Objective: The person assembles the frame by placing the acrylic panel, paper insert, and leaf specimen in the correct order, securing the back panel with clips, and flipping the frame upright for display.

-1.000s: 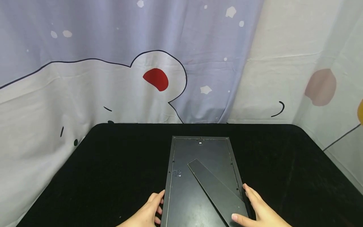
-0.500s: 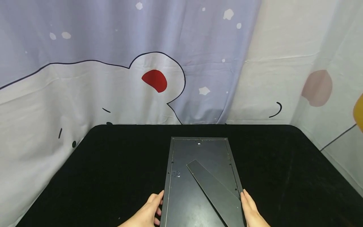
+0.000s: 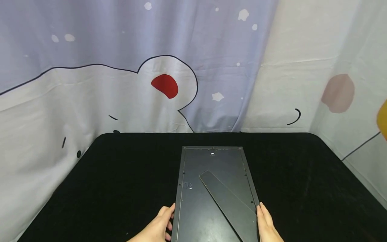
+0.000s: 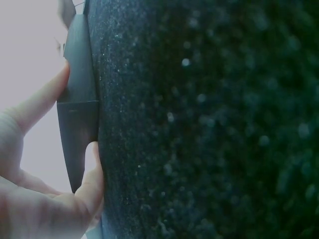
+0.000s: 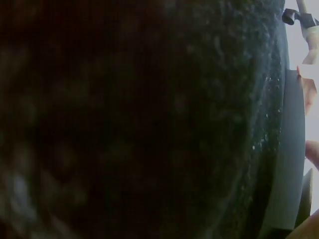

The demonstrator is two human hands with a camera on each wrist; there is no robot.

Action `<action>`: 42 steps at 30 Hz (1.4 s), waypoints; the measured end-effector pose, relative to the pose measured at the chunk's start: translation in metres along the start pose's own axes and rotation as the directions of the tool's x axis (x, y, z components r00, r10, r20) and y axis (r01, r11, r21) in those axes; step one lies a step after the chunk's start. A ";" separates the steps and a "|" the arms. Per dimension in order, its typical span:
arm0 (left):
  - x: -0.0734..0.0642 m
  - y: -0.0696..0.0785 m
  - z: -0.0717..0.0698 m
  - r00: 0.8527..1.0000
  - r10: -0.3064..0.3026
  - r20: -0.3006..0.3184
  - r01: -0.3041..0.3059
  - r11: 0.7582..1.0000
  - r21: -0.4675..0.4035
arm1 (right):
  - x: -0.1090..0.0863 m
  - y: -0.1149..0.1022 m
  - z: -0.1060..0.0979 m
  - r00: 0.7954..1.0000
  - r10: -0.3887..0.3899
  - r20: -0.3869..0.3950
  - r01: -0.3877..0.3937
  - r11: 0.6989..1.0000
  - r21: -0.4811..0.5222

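A dark grey picture frame (image 3: 193,218) lies back side up on the black-covered table. Its flat stand leg (image 3: 229,205) slants across the back panel. My left hand (image 3: 152,228) pinches the left edge near the front. In the left wrist view, fingertips (image 4: 92,159) press the frame's side (image 4: 79,59) low down by the cloth, while another digit meets its upper edge. Along the right edge, my right hand (image 3: 267,227) rests with straight fingers against the side; its thumb is hidden. The right wrist view mostly shows dark cloth, with the frame's side (image 5: 289,154) at the right.
Black cloth (image 3: 115,188) covers the table, whose far edge runs behind the frame. A printed curtain (image 3: 90,101) hangs beyond it, and more pale fabric (image 3: 347,53) closes off the right side.
My right hand has shifted left against the frame's edge. Its thumb, earlier spread over the stand leg, has gone out of sight. The left hand keeps its place.
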State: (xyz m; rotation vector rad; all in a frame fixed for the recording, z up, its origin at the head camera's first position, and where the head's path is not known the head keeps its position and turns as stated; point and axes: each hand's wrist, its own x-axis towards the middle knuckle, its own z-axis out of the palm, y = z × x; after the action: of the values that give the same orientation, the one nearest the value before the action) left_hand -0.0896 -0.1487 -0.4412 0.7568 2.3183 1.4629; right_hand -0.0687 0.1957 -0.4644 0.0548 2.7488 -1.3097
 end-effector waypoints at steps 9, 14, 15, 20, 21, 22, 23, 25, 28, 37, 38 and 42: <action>0.001 0.004 0.000 1.000 -0.006 -0.026 0.006 1.000 0.015 | -0.011 0.002 0.009 0.910 -0.370 -0.190 0.289 0.891 -0.351; 0.002 0.005 0.000 1.000 -0.016 -0.025 0.016 1.000 0.014 | -0.016 -0.009 0.010 0.922 -0.322 -0.217 0.230 0.902 -0.364; 0.002 0.005 0.000 1.000 -0.013 -0.024 0.013 1.000 0.018 | -0.017 -0.011 0.010 0.928 -0.304 -0.216 0.213 0.907 -0.364; 0.002 0.005 0.001 1.000 0.007 -0.026 -0.007 1.000 0.030 | -0.017 -0.013 0.007 0.964 -0.212 -0.163 0.150 0.933 -0.328; 0.002 0.005 0.001 1.000 0.010 -0.026 -0.009 0.999 0.033 | -0.017 -0.013 0.007 0.967 -0.201 -0.157 0.143 0.936 -0.321; 0.002 0.005 0.001 1.000 0.009 -0.026 -0.008 0.999 0.032 | -0.017 -0.014 0.007 0.969 -0.196 -0.153 0.140 0.938 -0.316; 0.002 0.005 0.001 1.000 0.009 -0.027 -0.008 0.999 0.035 | -0.016 -0.014 0.006 0.968 -0.200 -0.151 0.145 0.938 -0.316; 0.002 0.005 0.001 1.000 -0.002 -0.028 0.003 0.999 0.036 | -0.014 -0.015 0.005 0.974 -0.179 -0.137 0.130 0.941 -0.311; 0.003 0.005 0.000 0.999 -0.020 -0.028 0.021 0.999 0.033 | -0.012 -0.016 0.004 0.986 -0.126 -0.107 0.088 0.948 -0.306; 0.005 0.006 -0.001 0.999 -0.044 -0.017 0.043 0.999 -0.026 | -0.010 -0.013 0.001 0.992 -0.106 -0.067 0.086 0.963 -0.256; 0.005 0.007 -0.002 0.998 -0.067 -0.007 0.067 0.996 -0.057 | -0.010 -0.013 -0.001 0.995 -0.092 -0.047 0.078 0.969 -0.235; 0.008 0.014 -0.009 0.983 -0.179 0.032 0.182 0.974 -0.136 | -0.007 -0.017 -0.012 0.999 -0.027 0.035 0.031 0.992 -0.122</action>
State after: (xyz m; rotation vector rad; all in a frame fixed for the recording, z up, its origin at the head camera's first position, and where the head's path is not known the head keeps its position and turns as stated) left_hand -0.0969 -0.1460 -0.4243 0.5053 2.1800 1.5082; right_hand -0.0643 0.1947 -0.4427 -0.0157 2.8049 -1.1346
